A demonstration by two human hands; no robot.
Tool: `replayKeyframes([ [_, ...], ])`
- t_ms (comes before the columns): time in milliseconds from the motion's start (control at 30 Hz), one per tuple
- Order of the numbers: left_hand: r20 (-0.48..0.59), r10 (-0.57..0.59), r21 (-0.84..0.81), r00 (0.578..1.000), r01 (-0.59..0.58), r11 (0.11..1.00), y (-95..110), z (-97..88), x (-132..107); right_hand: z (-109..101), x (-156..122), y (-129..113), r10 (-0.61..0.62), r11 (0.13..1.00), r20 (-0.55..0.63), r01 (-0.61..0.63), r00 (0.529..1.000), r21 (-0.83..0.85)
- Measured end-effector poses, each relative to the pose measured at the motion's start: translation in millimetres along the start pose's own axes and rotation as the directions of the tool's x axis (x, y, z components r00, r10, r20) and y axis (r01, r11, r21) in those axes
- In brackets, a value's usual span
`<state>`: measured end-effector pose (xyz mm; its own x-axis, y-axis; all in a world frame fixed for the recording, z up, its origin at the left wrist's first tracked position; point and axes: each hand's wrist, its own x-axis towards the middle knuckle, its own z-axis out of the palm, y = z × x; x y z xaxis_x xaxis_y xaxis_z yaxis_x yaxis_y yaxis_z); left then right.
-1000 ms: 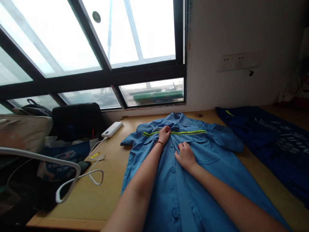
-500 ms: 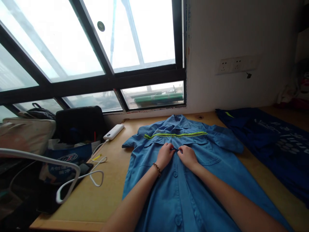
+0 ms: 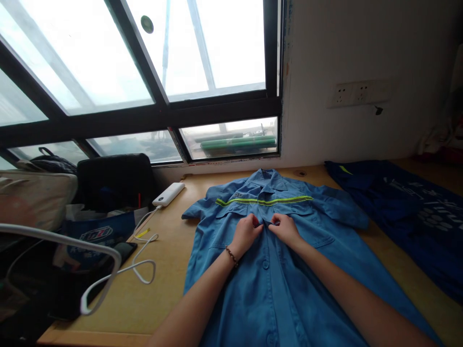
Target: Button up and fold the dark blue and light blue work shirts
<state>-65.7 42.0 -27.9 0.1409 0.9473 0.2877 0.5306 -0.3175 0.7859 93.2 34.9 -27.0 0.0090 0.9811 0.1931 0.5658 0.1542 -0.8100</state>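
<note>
Pinching the blue shirt (image 3: 277, 274), the left hand (image 3: 250, 230) and right hand (image 3: 284, 228) were close together, fingertips drawn narrow on its front; the shirt lay spread beneath them. With so little cloth gripped, an edge could have slipped free, or uneven pulling could have puckered the front. Just outside each hand, the pockets (image 3: 230, 226) hid any contents; far left, a blue bag (image 3: 123, 225) showed white material at its opening.

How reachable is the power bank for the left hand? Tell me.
Likely yes: the left hand pinches the blue shirt, but only that shirt and tabletop lie between it and the power bank.
</note>
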Motion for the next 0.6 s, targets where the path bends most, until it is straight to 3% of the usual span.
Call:
replayKeyframes([
  [100,0.1,-0.155,-0.212,0.983,0.174,0.962,1.2,1.8,2.4,1.0,5.9,4.0,0.183,0.925,0.01,-0.176,0.983,0.336],
  [200,0.235,-0.298,-0.401,0.925,0.372,0.837,5.9,1.5,4.6,-1.6,9.2,3.3,0.327,0.699,0.175,-0.362,0.929,0.616],
  [267,0.285,-0.34,-0.486,0.896,0.441,0.755,10.0,-0.7,4.5,-3.8,9.2,0.4,0.358,0.545,0.267,-0.432,0.895,0.719],
  [333,0.323,-0.34,-0.55,0.883,0.468,0.692,13.5,-3.7,3.1,-5.7,8.1,-3.6,0.367,0.447,0.309,-0.458,0.877,0.768],
  [433,0.358,-0.291,-0.624,0.887,0.459,0.632,17.6,-7.0,0.2,-9.3,6.3,-11.2,0.378,0.398,0.328,-0.472,0.866,0.786],
  [600,0.273,-0.228,-0.685,0.935,0.355,0.636,22.9,-7.7,-1.2,-18.0,4.2,-24.7,0.314,0.408,0.329,-0.439,0.891,0.801],
])
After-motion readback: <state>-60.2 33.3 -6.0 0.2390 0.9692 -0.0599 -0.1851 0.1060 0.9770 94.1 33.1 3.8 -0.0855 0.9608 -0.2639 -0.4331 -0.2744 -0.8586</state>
